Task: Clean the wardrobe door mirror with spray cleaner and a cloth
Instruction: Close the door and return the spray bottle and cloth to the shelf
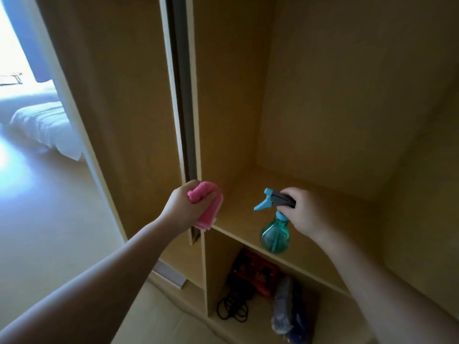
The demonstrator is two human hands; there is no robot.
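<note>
The bottle [274, 235], teal see-through plastic with a trigger head, sits at or just over the front of the shelf [244, 203], with the right grip [304, 212] curled round its neck behind the trigger. It looks light, stiff and slightly slick, so the neck is the sure hold. The left grip [185, 209] squeezes the soft pink cloth [200, 192] beside the door edge [186, 125].

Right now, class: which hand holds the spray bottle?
The right hand grips the green spray bottle; the left hand clutches only the pink cloth.
</note>
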